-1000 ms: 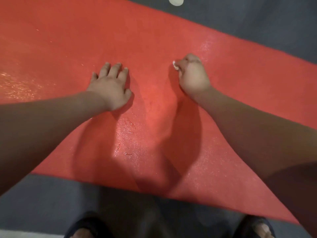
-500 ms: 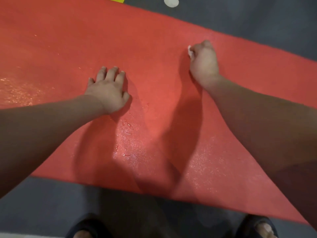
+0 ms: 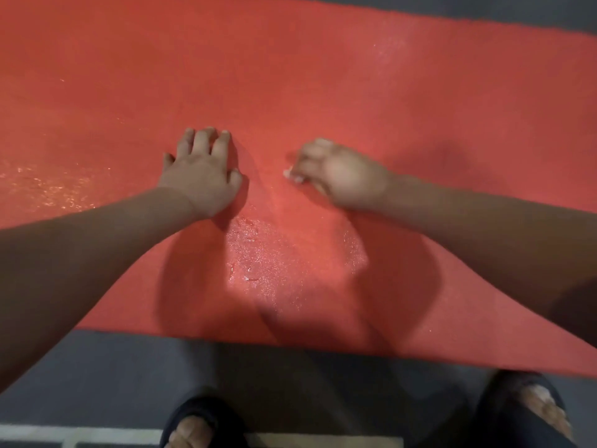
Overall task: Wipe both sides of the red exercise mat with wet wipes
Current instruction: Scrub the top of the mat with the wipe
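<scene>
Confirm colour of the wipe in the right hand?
White: the wipe peeks out from the right hand. Head view, slightly blurred.

Your red exercise mat [image 3: 323, 76] lies flat on the floor [image 3: 97, 376], glistening wet in patches; a crumpled white wet wipe [image 3: 292, 176] peeks from your right hand [image 3: 342, 176].
</scene>
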Available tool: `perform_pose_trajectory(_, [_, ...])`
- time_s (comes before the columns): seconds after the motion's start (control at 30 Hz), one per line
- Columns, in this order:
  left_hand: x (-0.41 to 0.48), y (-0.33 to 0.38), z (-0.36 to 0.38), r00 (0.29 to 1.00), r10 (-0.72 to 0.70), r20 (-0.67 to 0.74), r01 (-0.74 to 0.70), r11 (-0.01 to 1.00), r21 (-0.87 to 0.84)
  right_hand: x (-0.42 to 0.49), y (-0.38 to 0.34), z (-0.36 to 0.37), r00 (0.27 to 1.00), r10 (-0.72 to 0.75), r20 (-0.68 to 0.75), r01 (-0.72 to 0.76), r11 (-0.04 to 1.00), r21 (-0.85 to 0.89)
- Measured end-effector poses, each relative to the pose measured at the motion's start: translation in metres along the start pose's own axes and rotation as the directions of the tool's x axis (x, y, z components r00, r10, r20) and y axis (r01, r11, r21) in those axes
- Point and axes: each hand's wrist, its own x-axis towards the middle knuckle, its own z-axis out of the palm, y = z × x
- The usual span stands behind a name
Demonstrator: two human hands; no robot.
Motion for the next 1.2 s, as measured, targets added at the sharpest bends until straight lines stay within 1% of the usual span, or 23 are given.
perform_pose_trajectory(0.03, [-0.002,0.000,0.000,1.000,-0.001,0.016,0.001,1.000,0.004,0.005,0.016,-0.004,0.989,0.133,-0.066,-0.135,0.990,-0.033])
perform_pose_trajectory(0.1, [-0.009,0.000,0.000,1.000,0.000,0.032,-0.001,1.000,0.018,0.006,0.037,-0.004,0.882,0.434,-0.185,-0.445,0.895,-0.019])
perform_pose_trajectory(0.13, [-0.012,0.000,0.001,0.999,0.001,0.036,-0.002,1.000,0.022,0.004,0.037,-0.001,0.831,0.514,-0.212,-0.523,0.852,0.015])
perform_pose_trajectory(0.17, [-0.015,0.000,0.001,0.999,0.001,0.041,-0.002,1.000,0.023,0.003,0.031,0.005,0.817,0.534,-0.216,-0.539,0.841,0.041])
perform_pose_trajectory(0.2, [-0.018,0.000,0.002,0.999,0.000,0.045,-0.001,1.000,0.022,0.002,0.019,0.010,0.831,0.513,-0.216,-0.512,0.857,0.065])
perform_pose_trajectory(0.27, [-0.023,0.001,0.002,0.999,-0.005,0.049,0.005,1.000,0.015,-0.006,-0.014,0.018,0.903,0.393,-0.175,-0.375,0.918,0.128])
perform_pose_trajectory(0.37, [-0.027,0.003,0.003,0.999,-0.017,0.050,0.017,1.000,0.002,-0.029,-0.067,0.023,0.992,0.127,0.002,-0.125,0.975,0.181])
perform_pose_trajectory(0.43, [-0.030,0.003,0.003,0.998,-0.020,0.052,0.020,1.000,0.005,-0.039,-0.076,0.024,0.995,-0.055,0.077,0.043,0.987,0.157])
perform_pose_trajectory(0.5, [-0.032,0.003,0.005,0.998,-0.019,0.056,0.018,1.000,0.013,-0.033,-0.057,0.017,0.984,-0.138,0.111,0.130,0.989,0.077])
perform_pose_trajectory(0.53, [-0.034,0.003,0.005,0.998,-0.017,0.060,0.016,1.000,0.018,-0.025,-0.041,0.015,0.992,-0.093,0.085,0.091,0.995,0.027])
perform_pose_trajectory(0.6, [-0.037,0.002,0.007,0.997,-0.015,0.069,0.013,1.000,0.021,-0.008,-0.005,0.007,0.984,0.157,-0.082,-0.161,0.986,-0.048])
perform_pose_trajectory(0.63, [-0.038,0.002,0.007,0.997,-0.014,0.071,0.013,1.000,0.019,-0.001,0.010,0.002,0.932,0.322,-0.167,-0.335,0.940,-0.060])
perform_pose_trajectory(0.67, [-0.039,0.002,0.007,0.997,-0.014,0.071,0.013,1.000,0.018,0.004,0.019,-0.001,0.853,0.477,-0.212,-0.494,0.869,-0.034])
perform_pose_trajectory(0.7, [-0.040,0.002,0.007,0.998,-0.013,0.069,0.012,1.000,0.018,0.008,0.021,-0.002,0.789,0.570,-0.230,-0.585,0.811,0.001])
perform_pose_trajectory(0.73, [-0.041,0.001,0.007,0.998,-0.012,0.068,0.011,1.000,0.020,0.013,0.015,0.001,0.766,0.599,-0.234,-0.608,0.793,0.036])
perform_pose_trajectory(0.8, [-0.042,0.001,0.007,0.998,-0.007,0.063,0.006,1.000,0.025,0.017,-0.009,0.011,0.826,0.521,-0.218,-0.515,0.853,0.086])
perform_pose_trajectory(0.87, [-0.043,0.000,0.007,0.998,-0.001,0.057,-0.001,1.000,0.030,0.006,-0.046,0.026,0.933,0.331,-0.143,-0.315,0.941,0.122])
perform_pose_trajectory(0.93, [-0.044,-0.002,0.008,0.999,0.005,0.051,-0.006,0.999,0.034,-0.016,-0.085,0.035,0.994,0.112,-0.013,-0.109,0.982,0.157])
perform_pose_trajectory(1.0, [-0.044,-0.004,0.010,0.999,0.017,0.048,-0.019,0.999,0.032,-0.039,-0.105,0.037,0.993,-0.088,0.074,0.074,0.981,0.180])
perform_pose_trajectory(1.07, [-0.045,-0.008,0.011,0.998,0.037,0.045,-0.038,0.999,0.028,-0.044,-0.097,0.031,0.973,-0.199,0.119,0.185,0.976,0.115])
perform_pose_trajectory(1.1, [-0.046,-0.010,0.012,0.998,0.048,0.045,-0.049,0.998,0.029,-0.041,-0.087,0.028,0.975,-0.186,0.118,0.179,0.982,0.067])
perform_pose_trajectory(1.13, [-0.047,-0.013,0.012,0.997,0.061,0.045,-0.063,0.998,0.031,-0.035,-0.073,0.026,0.990,-0.118,0.072,0.116,0.993,0.023])
perform_pose_trajectory(1.2, [-0.048,-0.017,0.013,0.995,0.091,0.046,-0.093,0.995,0.036,-0.022,-0.046,0.021,0.984,0.138,-0.113,-0.140,0.990,-0.008])
